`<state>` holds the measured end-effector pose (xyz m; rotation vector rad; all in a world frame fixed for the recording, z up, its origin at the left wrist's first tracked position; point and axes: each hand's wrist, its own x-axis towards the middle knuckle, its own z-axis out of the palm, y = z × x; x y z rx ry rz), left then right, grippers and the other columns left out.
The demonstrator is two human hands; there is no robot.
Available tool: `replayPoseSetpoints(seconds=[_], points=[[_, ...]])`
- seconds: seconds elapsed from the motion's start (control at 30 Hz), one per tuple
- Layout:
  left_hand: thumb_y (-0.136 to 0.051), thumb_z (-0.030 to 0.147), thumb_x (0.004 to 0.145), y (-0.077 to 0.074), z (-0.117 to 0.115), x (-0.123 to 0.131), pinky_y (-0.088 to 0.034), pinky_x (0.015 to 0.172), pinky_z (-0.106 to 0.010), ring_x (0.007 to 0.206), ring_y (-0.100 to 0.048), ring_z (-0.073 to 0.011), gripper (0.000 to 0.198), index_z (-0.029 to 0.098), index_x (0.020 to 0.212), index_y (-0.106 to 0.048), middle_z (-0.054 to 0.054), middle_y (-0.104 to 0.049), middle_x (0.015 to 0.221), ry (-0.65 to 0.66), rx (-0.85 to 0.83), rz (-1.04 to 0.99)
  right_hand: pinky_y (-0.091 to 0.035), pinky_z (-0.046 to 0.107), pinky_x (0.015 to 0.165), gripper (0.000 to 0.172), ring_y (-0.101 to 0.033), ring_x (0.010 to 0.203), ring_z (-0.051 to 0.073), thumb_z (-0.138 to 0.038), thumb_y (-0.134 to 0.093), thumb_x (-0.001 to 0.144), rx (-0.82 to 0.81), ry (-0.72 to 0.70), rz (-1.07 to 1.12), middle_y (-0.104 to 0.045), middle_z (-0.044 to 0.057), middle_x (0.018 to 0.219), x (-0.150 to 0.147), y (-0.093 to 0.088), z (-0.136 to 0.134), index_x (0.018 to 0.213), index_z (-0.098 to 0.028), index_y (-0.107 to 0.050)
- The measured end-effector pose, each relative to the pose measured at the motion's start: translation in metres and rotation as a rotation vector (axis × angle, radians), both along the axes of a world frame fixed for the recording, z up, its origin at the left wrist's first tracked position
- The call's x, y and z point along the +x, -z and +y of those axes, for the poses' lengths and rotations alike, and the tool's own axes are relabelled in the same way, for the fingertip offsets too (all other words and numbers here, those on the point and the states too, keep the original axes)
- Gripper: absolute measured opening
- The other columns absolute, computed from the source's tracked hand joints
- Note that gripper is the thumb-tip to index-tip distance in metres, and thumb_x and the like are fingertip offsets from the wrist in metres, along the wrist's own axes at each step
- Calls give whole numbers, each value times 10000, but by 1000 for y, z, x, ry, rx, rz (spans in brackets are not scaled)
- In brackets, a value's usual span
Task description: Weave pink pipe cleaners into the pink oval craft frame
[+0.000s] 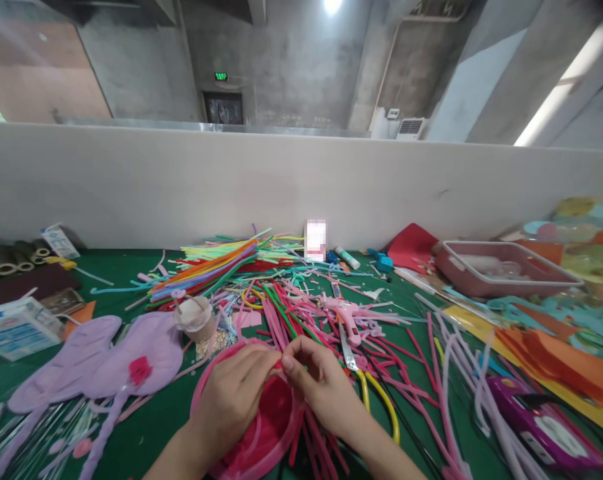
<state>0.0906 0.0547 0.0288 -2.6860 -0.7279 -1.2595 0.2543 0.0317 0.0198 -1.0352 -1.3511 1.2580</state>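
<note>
My left hand (pixel 235 395) and my right hand (pixel 326 385) meet at the front middle of the table, fingertips pinched together. Between them shows a small red piece (pixel 280 365), mostly hidden by the fingers, so its kind is unclear. Below the hands lies a round pink form (pixel 294 433) with a thick rim and a deep pink inside. Pink and red pipe cleaners (pixel 315 440) spread under and beside my right hand. Yellow-handled scissors (pixel 392 408) lie just right of that hand, beyond them a pink glue gun (pixel 348 319).
Bundled coloured pipe cleaners (pixel 216 270) lie at the back. Leftward are a paper cup (pixel 196 320) and purple petal shapes (pixel 151 343). Rightward are a pink bin (pixel 511 287), orange sheets (pixel 556 363) and a purple device (pixel 546 427). A white partition (pixel 181 187) bounds the table.
</note>
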Motion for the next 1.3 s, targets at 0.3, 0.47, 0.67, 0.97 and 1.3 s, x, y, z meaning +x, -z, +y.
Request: replayPoseSetpoints(seconds=[0.3, 0.47, 0.67, 0.97, 1.3], points=[[-410, 187, 973, 7, 6, -8, -525, 766, -276, 892, -658, -190, 276, 177, 1142, -629, -92, -684, 985, -59, -211, 10, -415, 220, 511, 416, -482, 575, 110, -576, -645, 798, -89, -14, 104, -517, -21, 672, -2, 9, 11, 797, -169, -559], [-448, 256, 964, 6, 6, -6, -504, 821, -263, 950, -639, -175, 283, 261, 1136, -672, -56, -649, 1032, -21, -636, -123, -402, 229, 571, 375, -490, 613, 113, -543, -542, 881, -28, -54, 32, -518, -22, 700, -3, 9, 8, 831, -172, -556], [-596, 423, 866, 1, 4, 2, -498, 739, -268, 863, -636, -196, 248, 200, 957, -658, -37, -671, 910, -25, -1070, -370, -351, 218, 524, 270, -457, 580, 110, -418, -512, 907, 44, 80, -118, -509, -25, 667, -6, 3, 4, 786, -179, -544], [-631, 556, 790, 4, 3, 5, -445, 513, -210, 575, -488, -111, 387, 174, 826, -579, 30, -528, 701, 128, -1349, -518, -339, 222, 526, 236, -467, 579, 114, -345, -479, 907, 134, 113, -244, -518, -19, 653, -11, 5, 1, 738, -183, -507], [-660, 529, 788, 9, 3, 8, -374, 490, -185, 545, -422, -86, 367, 183, 798, -537, 58, -460, 663, 180, -1413, -609, -276, 196, 422, 344, -375, 458, 81, -504, -516, 887, -22, 44, -35, -419, -67, 547, -16, 5, 0, 723, -209, -453]])
